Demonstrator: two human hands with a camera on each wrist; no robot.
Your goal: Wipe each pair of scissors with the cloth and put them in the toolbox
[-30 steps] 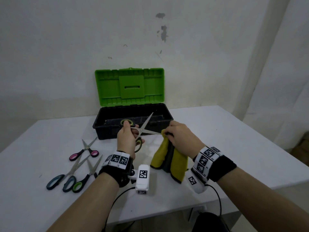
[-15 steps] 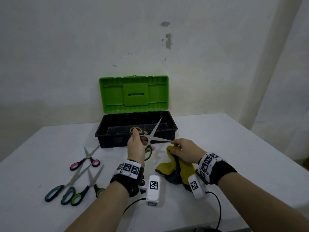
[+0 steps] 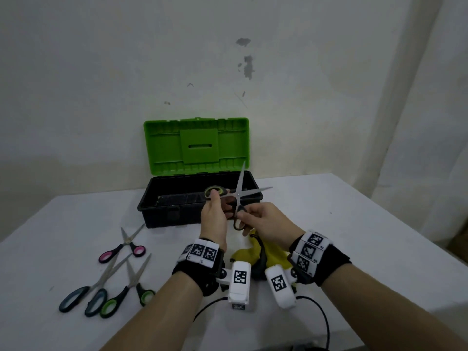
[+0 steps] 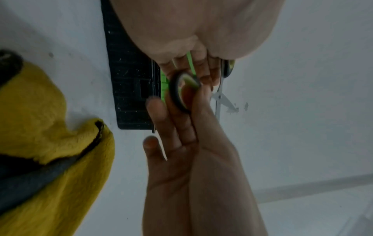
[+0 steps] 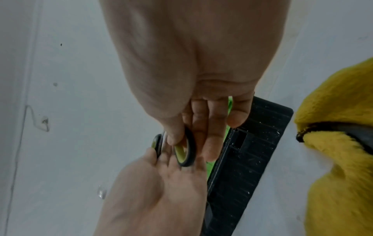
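Observation:
Green-and-black scissors (image 3: 238, 196) hang spread wide above the front of the black toolbox (image 3: 162, 216), blades pointing up and right. My left hand (image 3: 215, 200) grips the upper green-lined ring (image 4: 228, 68). My right hand (image 3: 243, 219) pinches the lower ring (image 5: 184, 151) between thumb and fingers. The yellow cloth (image 3: 272, 252) lies crumpled on the table under my right wrist, held by neither hand. The toolbox lid (image 3: 196, 145) stands open against the wall.
Three more pairs lie on the white table (image 3: 354, 224) at the left: pink-handled scissors (image 3: 121, 249), teal-handled scissors (image 3: 86, 292) and green-handled scissors (image 3: 129, 290). Wrist-camera cables (image 3: 326, 323) trail off the near edge.
My right hand has let go of the cloth, which now lies on the table, and has taken the scissors' lower ring. The scissors have risen a little.

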